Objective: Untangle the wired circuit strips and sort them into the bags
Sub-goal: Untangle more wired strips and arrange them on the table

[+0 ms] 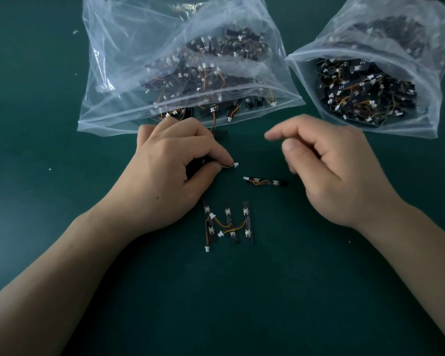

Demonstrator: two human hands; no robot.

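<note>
My left hand (170, 163) pinches a black circuit strip; its wire and white connector (234, 164) stick out past the fingertips. My right hand (329, 170) hovers to the right with fingers loosely curled and holds nothing. One wired strip (265, 181) lies on the mat between my hands. Three strips (228, 223) lie side by side below it, with orange wires crossing them. A clear bag (190, 73) full of strips lies open behind my left hand. A second clear bag (370, 86) with strips sits at the back right.
The work surface is a dark green mat (242, 291). A few strips and connectors spill from the left bag's mouth (213, 111) near my left fingers. Small white specks dot the mat at the left.
</note>
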